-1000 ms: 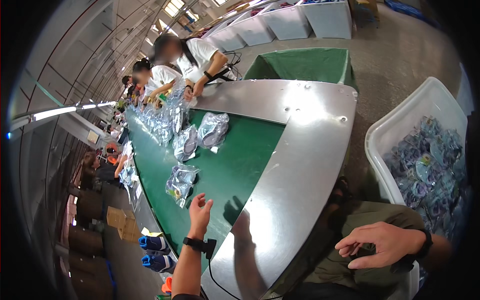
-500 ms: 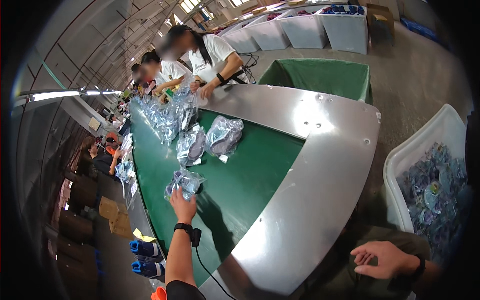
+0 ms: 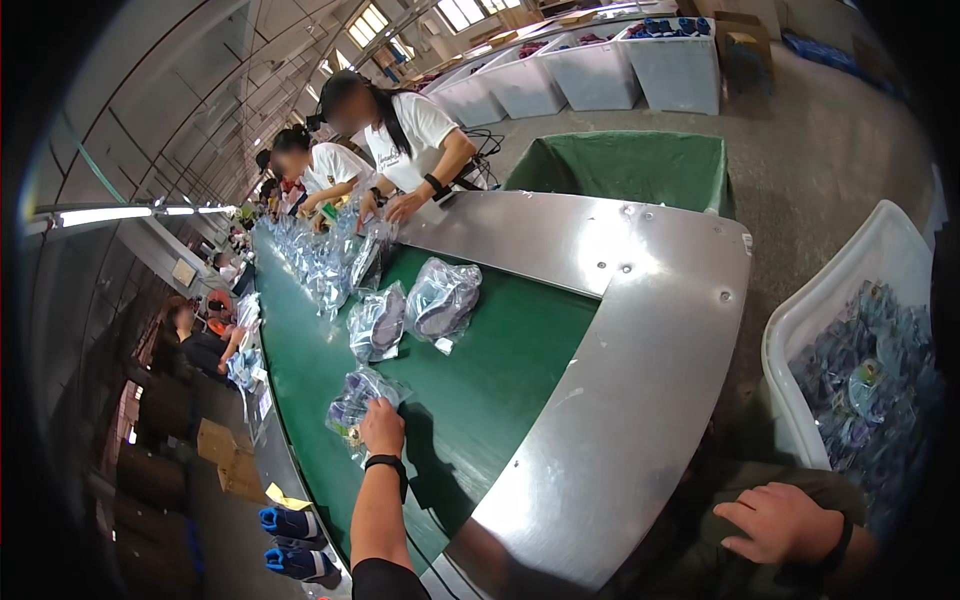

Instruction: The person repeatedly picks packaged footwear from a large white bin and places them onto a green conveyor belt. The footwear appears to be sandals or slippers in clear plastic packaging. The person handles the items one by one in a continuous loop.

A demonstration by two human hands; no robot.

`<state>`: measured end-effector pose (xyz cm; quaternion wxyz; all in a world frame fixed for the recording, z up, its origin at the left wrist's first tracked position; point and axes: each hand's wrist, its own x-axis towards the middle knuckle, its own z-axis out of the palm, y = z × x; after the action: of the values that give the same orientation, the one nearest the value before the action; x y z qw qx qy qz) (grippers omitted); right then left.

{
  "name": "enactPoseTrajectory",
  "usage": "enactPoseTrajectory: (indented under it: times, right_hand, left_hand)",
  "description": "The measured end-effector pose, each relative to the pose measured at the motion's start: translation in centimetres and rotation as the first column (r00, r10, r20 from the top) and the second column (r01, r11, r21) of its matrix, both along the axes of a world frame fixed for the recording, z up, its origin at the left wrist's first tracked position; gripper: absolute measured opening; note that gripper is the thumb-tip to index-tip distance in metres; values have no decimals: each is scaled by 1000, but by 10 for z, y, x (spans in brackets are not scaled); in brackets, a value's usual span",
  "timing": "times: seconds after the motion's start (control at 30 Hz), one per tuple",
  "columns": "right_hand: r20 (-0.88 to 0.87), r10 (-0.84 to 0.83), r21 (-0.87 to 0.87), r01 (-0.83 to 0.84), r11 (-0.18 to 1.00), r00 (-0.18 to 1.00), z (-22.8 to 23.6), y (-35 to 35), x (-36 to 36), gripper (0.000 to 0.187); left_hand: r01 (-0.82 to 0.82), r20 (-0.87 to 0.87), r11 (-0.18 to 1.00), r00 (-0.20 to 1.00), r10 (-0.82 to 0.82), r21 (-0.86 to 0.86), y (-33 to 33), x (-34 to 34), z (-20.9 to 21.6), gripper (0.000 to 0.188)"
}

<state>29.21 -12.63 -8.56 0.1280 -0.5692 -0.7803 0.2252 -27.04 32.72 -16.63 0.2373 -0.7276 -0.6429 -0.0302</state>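
On the green belt (image 3: 480, 350), my left hand (image 3: 383, 428) has its fingers closed on the right side of a clear plastic bag with purple-grey shoes (image 3: 352, 398) in it. Its fingertips are partly hidden by the hand. Two more bagged pairs of shoes, one bag (image 3: 377, 325) and a larger bag (image 3: 442, 300), lie just beyond. My right hand (image 3: 785, 525) hovers over or rests on my lap at the lower right, fingers loosely spread and holding nothing.
A steel ledge (image 3: 640, 400) curves around the belt's near end. To the right stands a white tub (image 3: 790, 370) full of bagged items. A green-lined bin (image 3: 625, 165) is behind the ledge. Blue shoes (image 3: 290, 522) sit left of the belt. Co-workers handle bags farther along.
My left hand has shifted slightly right and down, its fingers closing on the bag, which has turned a little. My right hand has turned palm-down with fingers more extended.
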Motion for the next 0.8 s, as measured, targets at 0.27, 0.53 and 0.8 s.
enactPoseTrajectory:
  times: [0.27, 0.53, 0.8]
  right_hand:
    - [46, 25, -20, -24, 1000, 999, 5, -7, 1, 46]
    - [43, 29, -18, -28, 999, 999, 11, -16, -1, 38]
    - [77, 35, -30, -32, 999, 996, 3, -26, -2, 39]
  left_hand:
    - [407, 50, 907, 913, -404, -109, -84, 53, 49, 29]
    - [816, 228, 576, 572, -788, -57, -213, 112, 78, 41]
    - [387, 88, 895, 922, -377, -222, -199, 71, 71, 23]
